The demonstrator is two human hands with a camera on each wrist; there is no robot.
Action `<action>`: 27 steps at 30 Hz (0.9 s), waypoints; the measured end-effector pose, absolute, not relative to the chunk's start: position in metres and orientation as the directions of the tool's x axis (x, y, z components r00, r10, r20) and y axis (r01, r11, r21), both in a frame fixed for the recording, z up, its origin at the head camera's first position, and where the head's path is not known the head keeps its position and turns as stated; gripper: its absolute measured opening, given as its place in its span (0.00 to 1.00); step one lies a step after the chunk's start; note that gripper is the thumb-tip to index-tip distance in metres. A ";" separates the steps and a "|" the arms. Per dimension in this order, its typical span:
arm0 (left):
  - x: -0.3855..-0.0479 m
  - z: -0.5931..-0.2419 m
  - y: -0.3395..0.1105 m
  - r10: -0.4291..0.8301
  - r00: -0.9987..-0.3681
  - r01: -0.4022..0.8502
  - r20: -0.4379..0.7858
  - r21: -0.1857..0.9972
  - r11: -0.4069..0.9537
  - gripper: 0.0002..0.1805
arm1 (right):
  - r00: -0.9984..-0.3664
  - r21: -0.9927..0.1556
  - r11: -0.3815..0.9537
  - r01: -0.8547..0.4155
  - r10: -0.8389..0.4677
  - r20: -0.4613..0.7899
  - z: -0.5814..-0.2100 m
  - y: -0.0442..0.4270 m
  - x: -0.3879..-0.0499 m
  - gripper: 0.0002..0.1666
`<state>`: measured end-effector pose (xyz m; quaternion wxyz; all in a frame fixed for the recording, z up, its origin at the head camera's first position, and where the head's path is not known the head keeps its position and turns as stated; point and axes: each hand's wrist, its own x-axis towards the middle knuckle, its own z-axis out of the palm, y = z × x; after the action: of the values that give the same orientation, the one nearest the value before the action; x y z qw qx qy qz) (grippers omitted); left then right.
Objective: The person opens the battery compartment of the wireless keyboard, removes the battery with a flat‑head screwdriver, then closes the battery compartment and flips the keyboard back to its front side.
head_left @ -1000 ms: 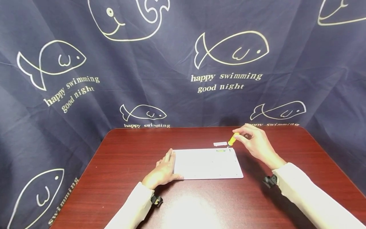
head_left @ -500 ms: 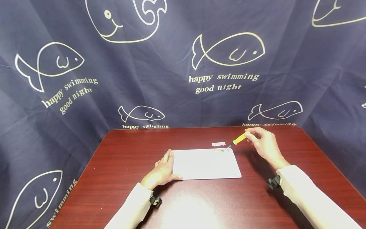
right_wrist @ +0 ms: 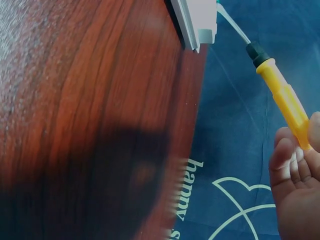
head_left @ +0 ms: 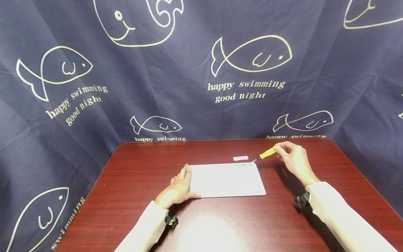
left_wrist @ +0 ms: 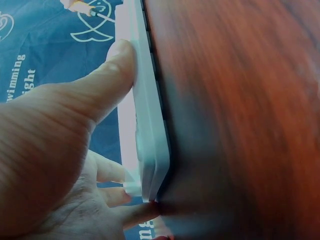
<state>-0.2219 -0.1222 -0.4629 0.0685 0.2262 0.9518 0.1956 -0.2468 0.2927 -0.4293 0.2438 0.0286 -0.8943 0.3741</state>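
Note:
A white keyboard (head_left: 225,180) lies face down on the table; dark key edges show beneath it in the left wrist view. My left hand (head_left: 177,187) holds its left end, thumb on the near edge and fingers at the end and far corner. In its far right part is an uncovered slot (head_left: 241,165) with something yellow-green in it, too small to make out. The fingertips of my right hand (head_left: 294,159) pinch the yellow handle of a screwdriver (head_left: 267,153). Its shaft slants down left, the tip at the slot's right end; exact contact is unclear.
A small white cover (head_left: 240,158) lies on the table just behind the keyboard. The red-brown wooden table (head_left: 141,168) ends at a dark blue curtain (head_left: 195,70) printed with fish. A black wrist camera (head_left: 302,200) sits at the right cuff.
The screwdriver has tipped from steep to a low slant as my right hand moved right. Its tip moved onto the slot, then slightly right. My left hand and the keyboard stay put.

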 end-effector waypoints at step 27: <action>-0.223 -0.464 -0.122 0.464 -0.886 0.419 -0.018 0.400 0.815 0.60 | -0.894 -0.651 0.717 -0.249 0.089 0.439 -0.428 0.286 -0.246 0.10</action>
<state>-0.2230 -0.1218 -0.4643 0.0572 0.2323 0.9509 0.1963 -0.2457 0.2863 -0.4276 0.2259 0.0445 -0.8986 0.3735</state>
